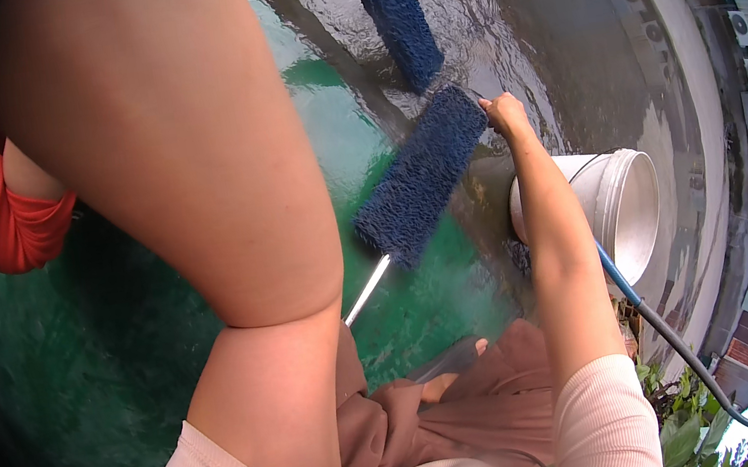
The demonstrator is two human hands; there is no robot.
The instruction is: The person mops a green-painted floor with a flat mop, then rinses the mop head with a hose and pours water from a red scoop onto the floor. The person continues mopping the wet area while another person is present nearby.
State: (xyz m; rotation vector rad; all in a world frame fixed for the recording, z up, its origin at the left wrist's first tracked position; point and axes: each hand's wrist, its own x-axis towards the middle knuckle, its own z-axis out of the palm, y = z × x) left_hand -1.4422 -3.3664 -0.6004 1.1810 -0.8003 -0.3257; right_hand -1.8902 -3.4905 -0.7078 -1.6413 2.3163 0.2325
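The blue fluffy roller (424, 179) is up and left of the white bucket (598, 192). The right hand (506, 112), just above the bucket, looks pinched on the roller's end; I can't tell how tight. The left hand is out of sight, so I can't tell what it does. A shiny stick (368, 290) sticks out of the roller, left of the bucket. I think it's best to grip the end snugly and keep both feet steady, because wet ground may be slippery.

Left of the bucket is a wet green floor (423, 312). Above the bucket is shiny grey ground (589, 60), with a second blue roller (395, 20) up and left. A long hose (661, 324) and leafy plants (683, 424) are below the bucket. Fan boxes (740, 29) are on a wall to its right. Someone's red sleeve (3, 209) is far left.
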